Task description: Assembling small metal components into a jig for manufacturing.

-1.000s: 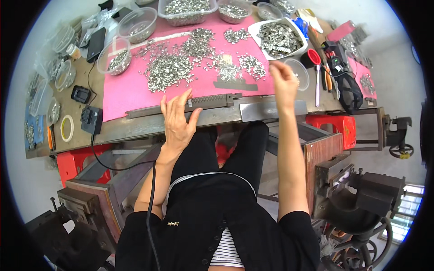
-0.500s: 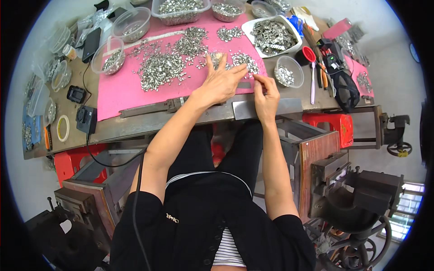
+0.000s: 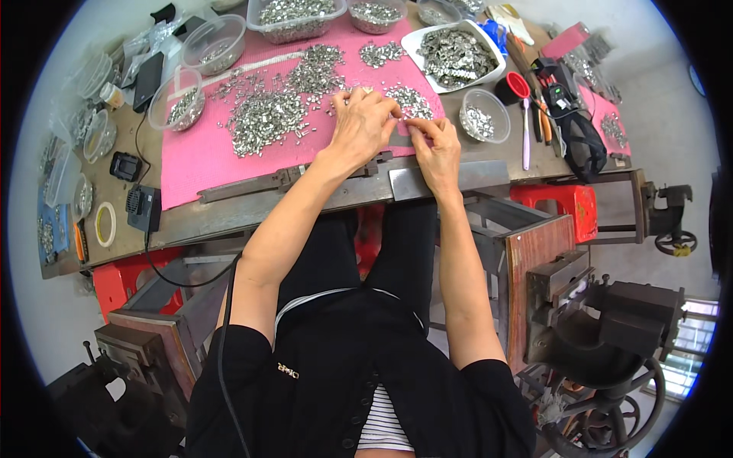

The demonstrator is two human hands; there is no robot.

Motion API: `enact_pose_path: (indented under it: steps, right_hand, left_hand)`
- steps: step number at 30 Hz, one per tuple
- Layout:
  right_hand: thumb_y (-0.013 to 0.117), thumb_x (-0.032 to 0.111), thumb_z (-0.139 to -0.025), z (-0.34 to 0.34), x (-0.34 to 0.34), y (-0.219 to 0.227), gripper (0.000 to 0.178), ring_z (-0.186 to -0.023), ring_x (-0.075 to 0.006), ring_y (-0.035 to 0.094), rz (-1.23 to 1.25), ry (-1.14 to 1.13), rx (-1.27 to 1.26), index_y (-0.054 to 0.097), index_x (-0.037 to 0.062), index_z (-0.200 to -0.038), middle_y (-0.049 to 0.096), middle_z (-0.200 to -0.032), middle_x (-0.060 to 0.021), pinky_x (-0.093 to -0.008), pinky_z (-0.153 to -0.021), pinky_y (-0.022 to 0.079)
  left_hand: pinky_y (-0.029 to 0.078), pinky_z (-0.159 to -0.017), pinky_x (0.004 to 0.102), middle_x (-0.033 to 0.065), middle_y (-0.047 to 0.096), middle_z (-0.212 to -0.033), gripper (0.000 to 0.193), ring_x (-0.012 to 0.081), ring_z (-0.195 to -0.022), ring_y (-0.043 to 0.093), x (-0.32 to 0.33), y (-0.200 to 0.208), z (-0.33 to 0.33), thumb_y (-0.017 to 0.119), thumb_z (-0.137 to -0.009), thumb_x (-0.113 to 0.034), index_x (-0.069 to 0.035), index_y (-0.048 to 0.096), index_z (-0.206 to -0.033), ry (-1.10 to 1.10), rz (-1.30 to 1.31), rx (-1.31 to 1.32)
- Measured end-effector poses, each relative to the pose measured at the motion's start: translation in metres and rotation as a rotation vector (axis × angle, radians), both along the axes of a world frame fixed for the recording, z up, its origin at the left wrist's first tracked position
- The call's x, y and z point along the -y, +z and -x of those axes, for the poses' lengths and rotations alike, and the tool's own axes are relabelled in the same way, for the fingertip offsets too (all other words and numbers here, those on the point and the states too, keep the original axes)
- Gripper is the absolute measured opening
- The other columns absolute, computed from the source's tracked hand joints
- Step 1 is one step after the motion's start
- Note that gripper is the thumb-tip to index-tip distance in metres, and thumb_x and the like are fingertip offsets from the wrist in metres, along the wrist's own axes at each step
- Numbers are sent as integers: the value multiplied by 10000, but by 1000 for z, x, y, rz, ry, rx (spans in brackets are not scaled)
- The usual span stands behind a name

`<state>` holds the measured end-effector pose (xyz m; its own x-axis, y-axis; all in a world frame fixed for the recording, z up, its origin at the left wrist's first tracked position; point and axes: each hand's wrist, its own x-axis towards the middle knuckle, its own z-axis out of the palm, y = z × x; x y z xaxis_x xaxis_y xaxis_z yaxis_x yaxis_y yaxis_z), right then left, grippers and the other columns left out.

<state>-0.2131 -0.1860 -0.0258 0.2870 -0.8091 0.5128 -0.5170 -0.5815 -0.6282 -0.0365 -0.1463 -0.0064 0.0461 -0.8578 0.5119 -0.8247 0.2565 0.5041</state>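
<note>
My left hand (image 3: 365,122) is bending over the pink mat (image 3: 187,169), back side up, with its fingers half curling in. They are pointing toward 3 o'clock. My right hand (image 3: 437,153) is facing it. Its thumb and first finger are coming close, like a pinch, and are pointing toward 10 o'clock. So the tips of my two hands are almost meeting. A tiny bit may be hiding there, but I can't tell if either hand is holding one.

The small pile (image 3: 412,103) of shiny bits is lying just past the tips, at 2 o'clock from my left hand and 11 from my right. Both hands are sitting about as near to it. The big pile (image 3: 267,122) is lying at 9 o'clock from my left hand.

The dark bar (image 3: 286,176) is lying at 8 o'clock from my left hand, its long way running from just under 9 to just over 3. My left arm is crossing above it. A tub (image 3: 486,100) is standing at 2 o'clock from my right hand.
</note>
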Motion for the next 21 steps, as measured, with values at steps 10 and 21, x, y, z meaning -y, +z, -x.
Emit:
enact_pose_path:
  steps: [10, 21]
  right_hand:
    - [741, 53, -834, -1, -2, -2, 99, -831, -258, 604, 130, -16, -60, 729, 60, -932, 627, -874, -95, -373, -755, 499]
    - [728, 30, -812, -2, -4, -3, 122, -902, -325, 571, 191, -18, -91, 681, 63, -920, 591, -928, -122, -441, -807, 468]
  left_hand:
    - [317, -988, 524, 9, 652, -919, 88, 244, -1017, 572, 11, -10, -1, 738, -862, -201, -174, 763, -942, 6, 55, 177]
    - [311, -1031, 567, 43, 677, -937, 95, 275, -999, 599, 19, -1, -2, 739, -837, -171, -110, 730, -909, -26, -40, 236]
